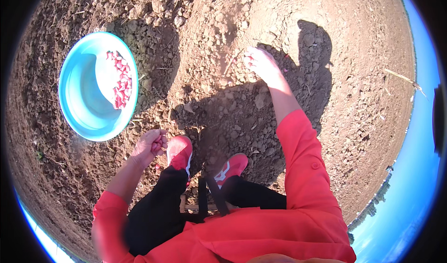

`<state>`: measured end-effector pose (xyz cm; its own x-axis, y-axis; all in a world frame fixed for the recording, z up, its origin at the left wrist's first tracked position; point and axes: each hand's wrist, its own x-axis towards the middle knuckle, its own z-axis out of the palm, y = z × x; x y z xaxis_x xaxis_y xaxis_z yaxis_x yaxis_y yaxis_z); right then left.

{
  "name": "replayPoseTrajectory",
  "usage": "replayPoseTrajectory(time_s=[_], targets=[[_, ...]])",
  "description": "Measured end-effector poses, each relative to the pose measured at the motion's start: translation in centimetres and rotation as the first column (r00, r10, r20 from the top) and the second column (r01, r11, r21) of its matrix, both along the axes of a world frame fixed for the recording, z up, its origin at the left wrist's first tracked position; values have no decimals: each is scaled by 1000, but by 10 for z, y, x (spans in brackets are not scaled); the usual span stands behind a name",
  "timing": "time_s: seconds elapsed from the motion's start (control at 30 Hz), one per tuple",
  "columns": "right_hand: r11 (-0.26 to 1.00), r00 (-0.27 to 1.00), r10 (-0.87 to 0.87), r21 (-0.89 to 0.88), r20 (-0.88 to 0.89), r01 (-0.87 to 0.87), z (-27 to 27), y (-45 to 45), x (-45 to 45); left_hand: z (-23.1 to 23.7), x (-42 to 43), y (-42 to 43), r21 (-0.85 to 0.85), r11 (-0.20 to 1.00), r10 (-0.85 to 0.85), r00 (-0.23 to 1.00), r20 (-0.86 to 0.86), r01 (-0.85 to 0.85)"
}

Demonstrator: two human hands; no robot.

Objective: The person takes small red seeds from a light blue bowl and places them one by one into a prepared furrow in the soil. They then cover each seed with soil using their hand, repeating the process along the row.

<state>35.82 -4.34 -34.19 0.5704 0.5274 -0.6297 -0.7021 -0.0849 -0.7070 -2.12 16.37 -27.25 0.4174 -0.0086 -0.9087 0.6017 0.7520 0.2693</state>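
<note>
My left hand [150, 147] is curled around several small reddish bulbs [157, 143], just left of a red shoe. Over the sunlit soil, my right hand [260, 62] reaches out with bent fingers, and small red pieces show at its fingertips. Beyond my left hand a turquoise plastic basin [71, 99] rests on the ground. Red and whitish bulbs [122, 83] lie along the right side of its inside. A few small red pieces lie on the soil near the right wrist and beside the left shoe.
Cloddy brown soil [223, 123] surrounds me, with dry stalks [401, 76] on it. My red shoes [180, 151] stand apart on the soil, and part of a wooden seat or frame [199, 207] shows between my legs. Shadows fall across the ground.
</note>
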Motion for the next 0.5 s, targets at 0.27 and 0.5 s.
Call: replayPoseTrajectory(time_s=[0.27, 0.5], targets=[[961, 985, 10, -274, 175, 39, -3, 16, 20, -2, 4, 0, -10, 1000, -9, 1000, -27, 9], [651, 463, 634, -751, 619, 112, -45, 47, 33, 0, -5, 4, 23, 1000, -3, 997, -78, 5]])
